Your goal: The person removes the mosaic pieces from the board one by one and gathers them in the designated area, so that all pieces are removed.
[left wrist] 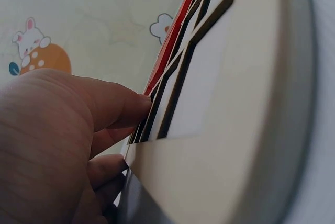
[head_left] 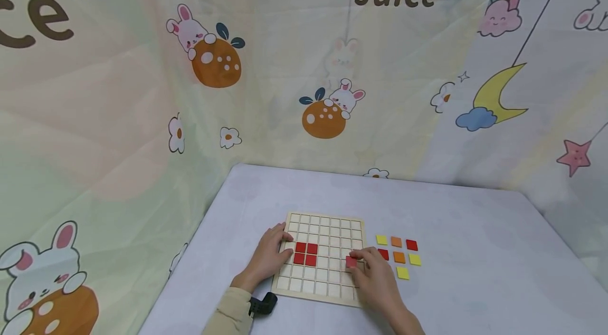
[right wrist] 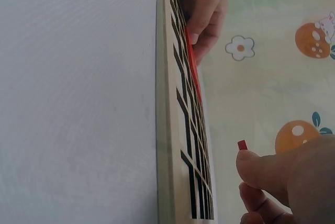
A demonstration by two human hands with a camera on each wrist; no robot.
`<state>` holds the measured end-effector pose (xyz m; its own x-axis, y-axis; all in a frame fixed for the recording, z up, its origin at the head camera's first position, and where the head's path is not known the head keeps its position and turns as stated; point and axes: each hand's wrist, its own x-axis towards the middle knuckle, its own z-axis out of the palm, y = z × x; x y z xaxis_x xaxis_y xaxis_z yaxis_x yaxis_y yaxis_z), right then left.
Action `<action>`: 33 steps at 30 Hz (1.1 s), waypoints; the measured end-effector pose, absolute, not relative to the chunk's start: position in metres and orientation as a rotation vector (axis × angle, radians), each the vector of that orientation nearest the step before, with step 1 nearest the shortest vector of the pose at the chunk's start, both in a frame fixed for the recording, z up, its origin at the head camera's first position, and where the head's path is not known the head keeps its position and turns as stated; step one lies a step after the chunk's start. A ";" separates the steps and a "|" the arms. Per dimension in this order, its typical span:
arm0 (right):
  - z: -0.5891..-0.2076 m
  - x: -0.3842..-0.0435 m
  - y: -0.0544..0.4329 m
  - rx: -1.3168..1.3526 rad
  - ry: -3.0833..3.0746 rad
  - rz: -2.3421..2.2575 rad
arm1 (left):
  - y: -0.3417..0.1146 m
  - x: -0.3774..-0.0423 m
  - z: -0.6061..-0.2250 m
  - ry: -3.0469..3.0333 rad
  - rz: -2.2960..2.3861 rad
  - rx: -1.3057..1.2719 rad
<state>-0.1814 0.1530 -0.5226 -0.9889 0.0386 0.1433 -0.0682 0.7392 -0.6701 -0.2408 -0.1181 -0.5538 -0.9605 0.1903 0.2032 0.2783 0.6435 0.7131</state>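
My right hand (head_left: 377,279) pinches a red square tile (head_left: 351,262) between thumb and fingertips, over the right side of the wooden grid board (head_left: 317,299). In the right wrist view the tile (right wrist: 242,145) sticks out past the thumb tip, held above the board. My left hand (head_left: 268,253) rests at the board's left edge, thumb and fingers spread on it. The left wrist view shows a fingertip of that hand (left wrist: 120,103) on the grid near the board's corner. Beside it, a square block of red tiles (head_left: 305,254) sits in the grid cells.
Loose tiles lie right of the board in rough rows: yellow (head_left: 402,273), orange (head_left: 399,257) and red (head_left: 411,245) ones. A white cloth covers the table (head_left: 480,250). Printed curtains (head_left: 280,60) stand behind and at the left. A black device (head_left: 263,304) is on my left wrist.
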 end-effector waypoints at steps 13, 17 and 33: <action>-0.528 -0.177 0.180 -0.061 -2.740 1.162 | -0.118 -0.242 -0.555 -2.751 -1.210 -0.393; -0.528 -0.178 0.190 -0.086 -2.744 1.183 | -0.118 -0.242 -0.555 -2.742 -1.218 -0.399; -0.527 -0.174 0.221 -0.089 -2.769 0.996 | -0.117 -0.242 -0.556 -2.747 -1.217 -0.390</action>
<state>-0.1744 0.2211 -0.5267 -0.9786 0.1232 0.1647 -0.0099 0.7716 -0.6361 -0.2421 -0.1173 -0.5557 -0.9607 0.1880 0.2043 0.2777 0.6452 0.7118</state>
